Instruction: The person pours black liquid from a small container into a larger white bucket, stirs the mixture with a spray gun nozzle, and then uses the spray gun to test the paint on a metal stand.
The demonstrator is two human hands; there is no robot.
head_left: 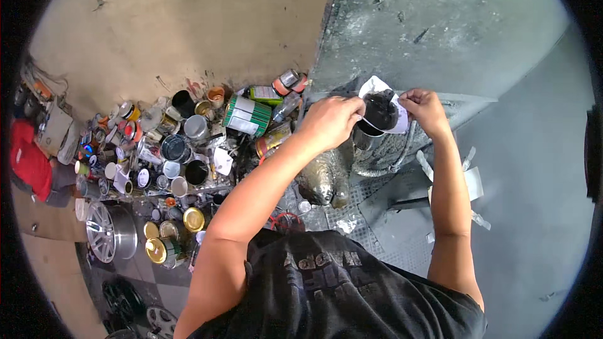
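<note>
A white paper funnel with thick dark liquid inside is held over a metal container, whose lower part is partly hidden. My left hand pinches the funnel's left edge between thumb and fingers. My right hand grips its right edge with the fingertips. Around and below the container is a grimy, paint-crusted grey surface. A metallic, stained lumpy object lies just below my left hand.
Paint cans and tubs crowd the left side. Alloy wheels stand lower left. A person in a red shirt is at far left. A stained grey panel rises behind; a taped white stand is right.
</note>
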